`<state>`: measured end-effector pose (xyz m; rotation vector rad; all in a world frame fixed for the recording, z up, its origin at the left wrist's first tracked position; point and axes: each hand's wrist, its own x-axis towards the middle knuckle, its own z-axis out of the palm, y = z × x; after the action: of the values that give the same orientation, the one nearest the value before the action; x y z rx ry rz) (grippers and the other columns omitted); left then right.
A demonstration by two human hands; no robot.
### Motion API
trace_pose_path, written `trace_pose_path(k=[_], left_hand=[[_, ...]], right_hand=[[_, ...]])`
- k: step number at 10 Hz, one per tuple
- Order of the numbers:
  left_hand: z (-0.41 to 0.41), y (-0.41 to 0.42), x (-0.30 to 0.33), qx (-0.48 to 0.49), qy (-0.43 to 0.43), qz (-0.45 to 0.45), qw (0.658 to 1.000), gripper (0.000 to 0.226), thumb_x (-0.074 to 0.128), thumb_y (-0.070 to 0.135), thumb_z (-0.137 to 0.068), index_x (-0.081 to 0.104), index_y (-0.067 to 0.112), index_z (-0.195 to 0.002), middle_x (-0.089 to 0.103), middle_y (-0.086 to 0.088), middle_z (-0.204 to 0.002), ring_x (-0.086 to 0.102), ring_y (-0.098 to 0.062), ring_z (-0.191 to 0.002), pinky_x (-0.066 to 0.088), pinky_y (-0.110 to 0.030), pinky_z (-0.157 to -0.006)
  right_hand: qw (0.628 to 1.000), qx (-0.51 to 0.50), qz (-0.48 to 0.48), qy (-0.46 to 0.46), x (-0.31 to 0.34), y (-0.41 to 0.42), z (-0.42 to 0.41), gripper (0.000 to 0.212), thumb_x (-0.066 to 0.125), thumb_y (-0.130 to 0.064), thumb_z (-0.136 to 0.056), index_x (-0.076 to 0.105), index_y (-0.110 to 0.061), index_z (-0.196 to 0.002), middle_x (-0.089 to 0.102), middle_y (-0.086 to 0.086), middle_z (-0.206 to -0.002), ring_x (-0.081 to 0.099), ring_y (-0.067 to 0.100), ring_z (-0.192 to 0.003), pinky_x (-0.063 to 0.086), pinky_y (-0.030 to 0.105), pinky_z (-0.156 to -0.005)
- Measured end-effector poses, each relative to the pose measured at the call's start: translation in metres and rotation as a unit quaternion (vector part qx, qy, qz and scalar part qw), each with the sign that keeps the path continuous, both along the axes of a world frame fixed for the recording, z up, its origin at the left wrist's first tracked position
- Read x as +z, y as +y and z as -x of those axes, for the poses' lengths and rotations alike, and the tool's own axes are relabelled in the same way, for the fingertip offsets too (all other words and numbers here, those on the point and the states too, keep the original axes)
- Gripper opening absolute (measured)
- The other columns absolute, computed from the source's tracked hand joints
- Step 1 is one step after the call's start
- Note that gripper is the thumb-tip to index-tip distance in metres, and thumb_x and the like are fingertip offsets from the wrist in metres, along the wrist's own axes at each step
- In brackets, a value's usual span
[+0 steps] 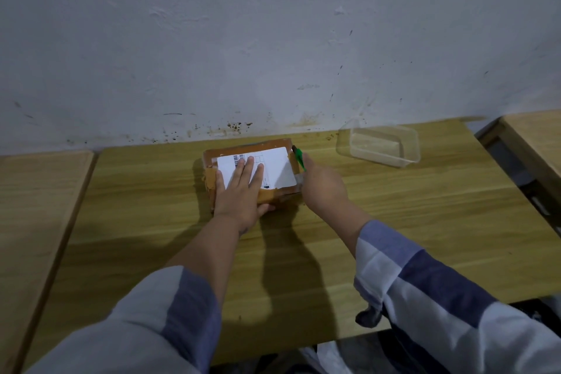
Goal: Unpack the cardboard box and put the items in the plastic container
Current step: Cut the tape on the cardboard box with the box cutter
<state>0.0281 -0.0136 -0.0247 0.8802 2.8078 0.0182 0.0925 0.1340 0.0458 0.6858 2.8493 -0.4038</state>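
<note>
A small cardboard box [274, 146] wrapped in brown tape, with a white shipping label on top, lies closed on the wooden table near the wall. My left hand [243, 191] presses flat on the box lid, fingers spread over the label. My right hand [323, 184] is at the box's right side, gripping a green-handled cutter [299, 158] whose tip points at the box's far right corner. A clear plastic container [384, 146] stands empty to the right of the box, close to the wall.
The wooden table [394, 222] runs up to a stained white wall. Another table [33, 206] adjoins on the left, and a third [534, 136] sits at the right with a dark gap between.
</note>
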Motion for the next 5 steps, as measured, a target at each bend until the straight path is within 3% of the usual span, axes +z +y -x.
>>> trace_pose_path(k=[2, 5], left_hand=[[-0.002, 0.003, 0.002, 0.008, 0.002, 0.002, 1.000, 0.087, 0.038, 0.063, -0.090, -0.008, 0.022, -0.152, -0.019, -0.002, -0.159, -0.019, -0.021, -0.146, -0.006, -0.056, -0.115], [-0.006, 0.004, 0.003, 0.012, -0.002, 0.006, 1.000, 0.089, 0.037, 0.066, -0.088, -0.008, 0.023, -0.152, -0.019, -0.002, -0.159, -0.019, -0.021, -0.146, -0.005, -0.056, -0.115]], right_hand=[[0.999, -0.032, 0.031, -0.004, -0.002, -0.009, -0.031, 0.072, 0.041, 0.001, -0.090, 0.010, -0.023, -0.150, 0.066, 0.016, -0.104, 0.062, 0.028, -0.086, 0.042, 0.032, -0.059], [0.998, -0.046, 0.046, 0.012, -0.015, -0.013, -0.069, 0.064, 0.037, -0.006, -0.095, 0.011, -0.027, -0.149, 0.064, 0.015, -0.105, 0.062, 0.031, -0.092, 0.040, 0.033, -0.064]])
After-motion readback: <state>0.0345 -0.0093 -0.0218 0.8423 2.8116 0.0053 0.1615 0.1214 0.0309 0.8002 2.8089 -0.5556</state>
